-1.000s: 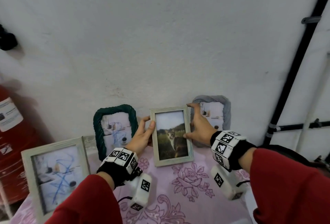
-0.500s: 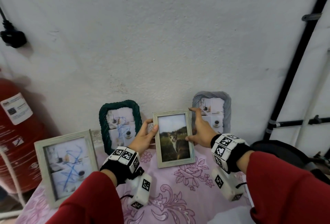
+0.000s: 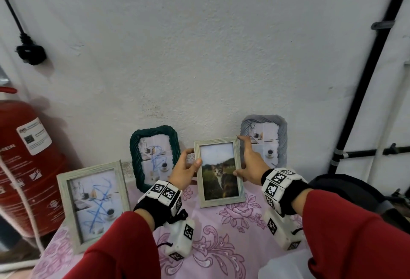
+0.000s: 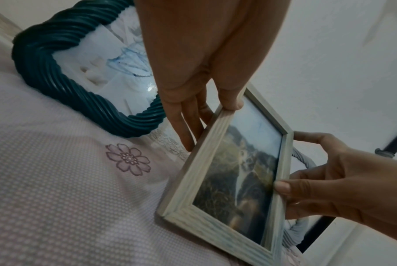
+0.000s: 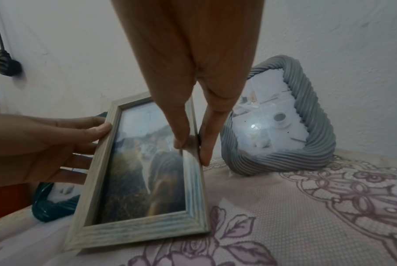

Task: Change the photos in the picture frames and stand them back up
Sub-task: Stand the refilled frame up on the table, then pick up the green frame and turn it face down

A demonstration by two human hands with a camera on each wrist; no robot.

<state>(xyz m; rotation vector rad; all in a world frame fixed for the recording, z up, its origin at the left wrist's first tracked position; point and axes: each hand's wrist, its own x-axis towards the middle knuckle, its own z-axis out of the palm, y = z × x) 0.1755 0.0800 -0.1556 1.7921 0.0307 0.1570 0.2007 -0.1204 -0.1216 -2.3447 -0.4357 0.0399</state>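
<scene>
A pale wooden frame with a cat photo stands upright on the pink tablecloth, its bottom edge on the cloth. My left hand pinches its left edge, thumb on the front, fingers behind. My right hand pinches its right edge the same way. A dark green rope frame stands to the left, a grey rope frame to the right. A second pale wooden frame, its photo scribbled in blue, stands at the front left.
The frames stand close to a white wall. A red fire extinguisher is beside the table at the left. A black pipe runs down the wall at the right. A translucent object lies at the table's near right corner.
The view has shifted, so everything sits further right and lower in the picture. Both hands keep hold of the cat frame's edges, which stands a little more upright on the cloth.
</scene>
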